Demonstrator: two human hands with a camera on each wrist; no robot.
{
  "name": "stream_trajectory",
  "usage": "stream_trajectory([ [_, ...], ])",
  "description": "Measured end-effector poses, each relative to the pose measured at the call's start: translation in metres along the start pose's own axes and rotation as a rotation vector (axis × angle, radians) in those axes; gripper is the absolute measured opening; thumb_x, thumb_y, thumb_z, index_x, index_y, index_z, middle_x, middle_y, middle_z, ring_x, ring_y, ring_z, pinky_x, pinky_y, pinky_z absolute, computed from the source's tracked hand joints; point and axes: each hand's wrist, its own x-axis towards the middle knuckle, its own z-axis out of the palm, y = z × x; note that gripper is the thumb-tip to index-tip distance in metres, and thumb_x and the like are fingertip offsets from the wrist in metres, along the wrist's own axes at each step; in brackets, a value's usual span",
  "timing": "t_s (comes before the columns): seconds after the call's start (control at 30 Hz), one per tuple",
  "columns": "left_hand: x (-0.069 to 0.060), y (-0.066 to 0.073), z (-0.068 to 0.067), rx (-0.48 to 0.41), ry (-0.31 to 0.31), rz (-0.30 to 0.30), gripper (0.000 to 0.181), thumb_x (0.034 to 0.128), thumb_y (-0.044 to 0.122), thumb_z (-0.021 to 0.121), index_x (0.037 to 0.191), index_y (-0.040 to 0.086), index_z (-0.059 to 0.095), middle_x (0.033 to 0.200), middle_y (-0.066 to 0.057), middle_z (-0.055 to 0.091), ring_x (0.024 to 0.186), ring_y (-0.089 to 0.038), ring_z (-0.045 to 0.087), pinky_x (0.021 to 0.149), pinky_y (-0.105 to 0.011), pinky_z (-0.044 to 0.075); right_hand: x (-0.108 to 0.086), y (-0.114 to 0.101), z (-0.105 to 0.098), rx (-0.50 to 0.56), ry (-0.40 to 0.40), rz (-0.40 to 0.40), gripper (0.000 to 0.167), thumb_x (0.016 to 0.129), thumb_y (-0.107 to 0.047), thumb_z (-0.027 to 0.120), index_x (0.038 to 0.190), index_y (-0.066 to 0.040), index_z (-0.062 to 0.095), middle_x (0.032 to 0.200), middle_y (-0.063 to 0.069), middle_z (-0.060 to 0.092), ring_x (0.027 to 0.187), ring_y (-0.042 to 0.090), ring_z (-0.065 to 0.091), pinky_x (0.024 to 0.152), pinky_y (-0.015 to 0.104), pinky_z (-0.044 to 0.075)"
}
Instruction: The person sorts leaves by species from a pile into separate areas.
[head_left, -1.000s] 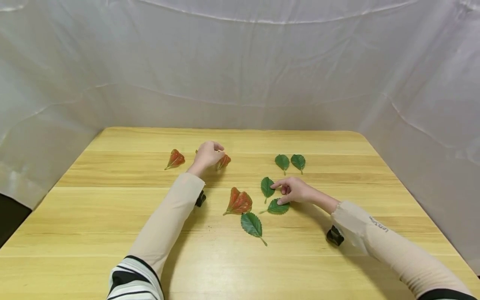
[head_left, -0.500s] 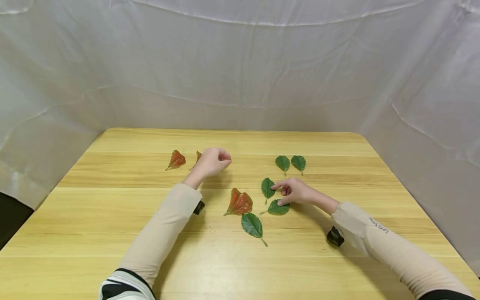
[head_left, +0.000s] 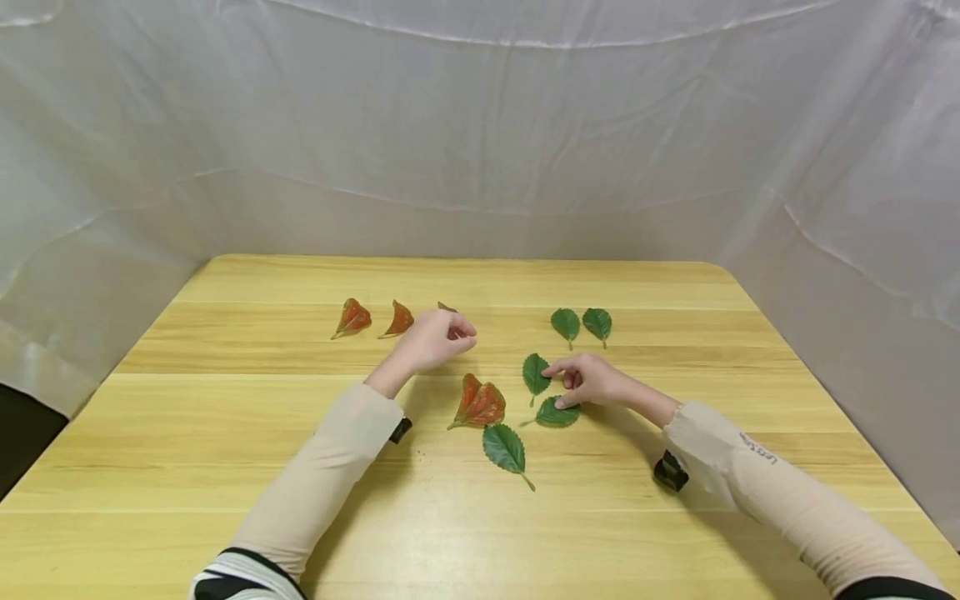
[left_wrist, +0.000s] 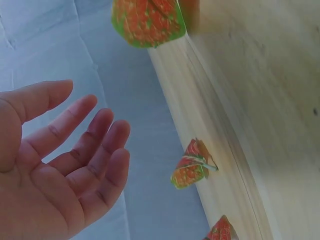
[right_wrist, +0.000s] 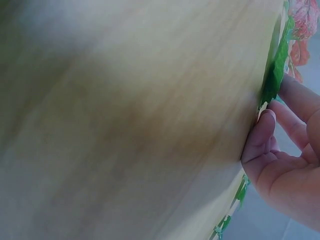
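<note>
I have the left hand over the tabletop, its thumb and loosely bent fingers apart, holding nothing. Just beyond it lies a red leaf, mostly hidden from the head view by the hand.

My right hand is low, its index finger reaching to an upright green leaf and its thumb resting on a sideways green leaf; thumb and index fingertips are apart.

Between the two hands, nearer to me, I see a two-lobed red leaf, with a front green leaf just beside it, its stem toward me. Farther out, two more red leaves continue the row to the left of the hidden one, and a pair of green leaves lies side by side beyond the right hand.

Beige sleeves cover both forearms, the right one bearing writing. Pale sheeting hangs behind the tabletop.
</note>
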Motion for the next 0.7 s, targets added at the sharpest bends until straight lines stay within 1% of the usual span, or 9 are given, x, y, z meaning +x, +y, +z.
stream_trajectory([
  [0.1,-0.003,0.003,0.001,0.004,-0.006,0.017,0.022,0.0871,0.018,0.058,0.1,0.002,0.066,0.089,-0.004,0.063,0.08,-0.016,0.056,0.072,-0.029,0.045,0.0,0.0,0.0,0.0,0.0,-0.001,0.046,0.072,-0.004,0.073,0.112,0.011,0.056,0.069,0.003,0.05,0.059,0.012,0.041,0.054,0.024,0.038],
  [0.23,-0.006,0.006,0.002,-0.006,-0.033,0.039,0.023,0.0869,0.017,0.058,0.101,0.0,0.065,0.087,-0.004,0.063,0.079,-0.016,0.057,0.07,-0.028,0.045,0.0,0.001,0.0,0.0,0.0,-0.004,0.046,0.072,-0.004,0.073,0.112,0.011,0.056,0.069,0.003,0.05,0.059,0.012,0.041,0.054,0.024,0.038],
  [0.43,-0.009,0.005,0.006,-0.019,-0.067,0.078,0.019,0.0858,0.015,0.06,0.098,0.001,0.067,0.083,-0.002,0.062,0.075,-0.016,0.057,0.064,-0.025,0.046,0.001,0.001,0.0,0.006,0.0,-0.002,0.046,0.072,-0.003,0.073,0.112,0.012,0.055,0.069,0.004,0.05,0.058,0.012,0.041,0.053,0.024,0.038],
  [0.53,-0.011,0.005,0.007,-0.021,-0.104,0.107,0.018,0.0837,0.014,0.063,0.096,0.003,0.068,0.079,0.001,0.061,0.071,-0.014,0.055,0.063,-0.025,0.045,0.001,0.001,-0.001,0.006,0.001,-0.002,0.046,0.072,-0.003,0.072,0.113,0.012,0.055,0.069,0.004,0.05,0.058,0.012,0.041,0.053,0.024,0.038],
  [0.63,-0.013,0.005,0.009,-0.035,-0.157,0.14,0.018,0.0817,0.013,0.065,0.096,0.004,0.069,0.076,0.003,0.059,0.069,-0.012,0.052,0.062,-0.024,0.043,0.0,0.001,-0.001,0.005,0.001,-0.004,0.046,0.072,-0.003,0.072,0.113,0.012,0.055,0.069,0.004,0.05,0.059,0.012,0.041,0.054,0.024,0.038],
  [0.7,-0.013,0.005,0.01,-0.047,-0.19,0.162,0.018,0.0809,0.013,0.066,0.096,0.004,0.069,0.074,0.003,0.058,0.066,-0.011,0.05,0.059,-0.024,0.041,0.0,0.001,-0.001,0.006,0.001,-0.001,0.046,0.073,-0.004,0.072,0.113,0.012,0.055,0.07,0.004,0.05,0.059,0.012,0.041,0.054,0.024,0.038],
])
